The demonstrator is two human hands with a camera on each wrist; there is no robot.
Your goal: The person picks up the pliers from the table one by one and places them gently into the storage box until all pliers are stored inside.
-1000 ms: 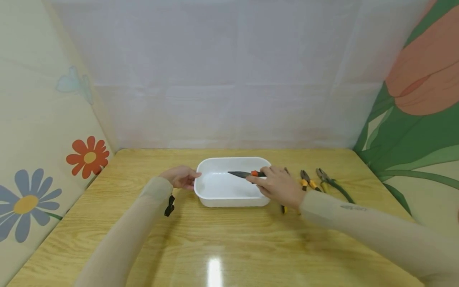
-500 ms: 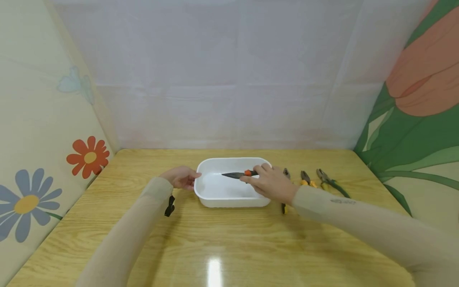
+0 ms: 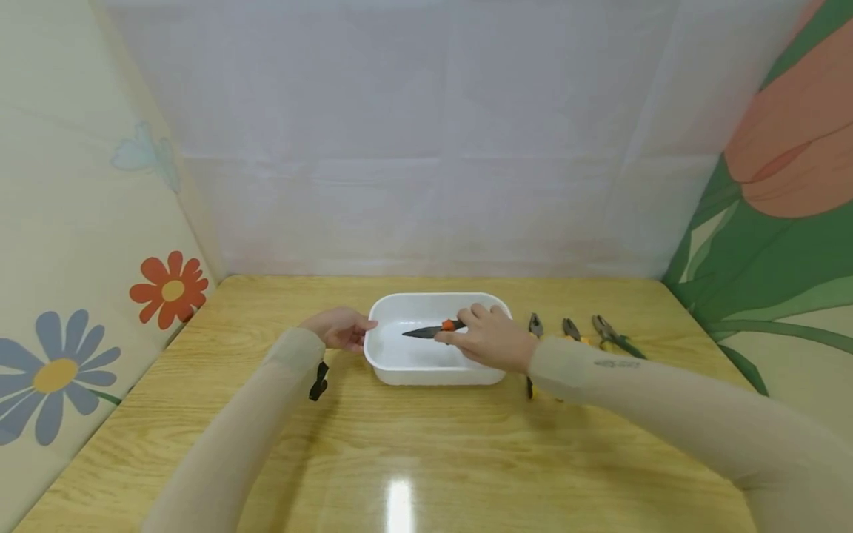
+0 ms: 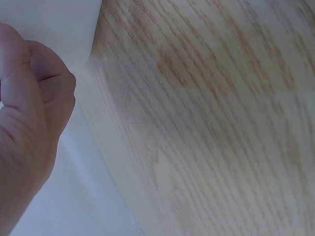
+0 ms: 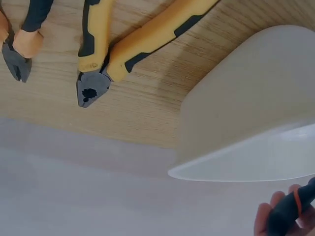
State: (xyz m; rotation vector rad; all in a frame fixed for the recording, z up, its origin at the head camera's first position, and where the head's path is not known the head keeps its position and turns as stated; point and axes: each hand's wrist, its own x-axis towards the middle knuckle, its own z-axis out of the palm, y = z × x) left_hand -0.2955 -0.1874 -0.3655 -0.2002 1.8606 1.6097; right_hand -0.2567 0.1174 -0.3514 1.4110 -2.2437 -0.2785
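Observation:
A white rectangular basin [image 3: 436, 377] with rounded corners stands in the middle of the table. My left hand [image 3: 338, 328] holds its left end, thumb at the rim and fingers along the outer wall. In the left wrist view that hand [image 4: 37, 93] overlaps the pale basin wall [image 4: 64, 22]. Needle-nose pliers [image 3: 425, 332], dark with an orange band, point left over the inside of the basin. My right hand [image 3: 492, 339] grips their handles from above, near the right end. The right wrist view shows the dark handle [image 5: 283, 215] in my fingers, beside the basin wall [image 5: 236, 108].
Right of the basin lie yellow-and-black combination pliers [image 5: 94, 86], orange-and-black cutters [image 3: 571, 328] and green-handled pliers [image 3: 603, 326], partly behind my right forearm. A black strap [image 3: 319, 382] hangs at my left wrist. A white sheet [image 3: 433, 148] rises behind the wooden table [image 3: 400, 437].
My right hand has carried the needle-nose pliers left and slightly down over the basin, uncovering more of the combination pliers. My left hand keeps its hold on the basin.

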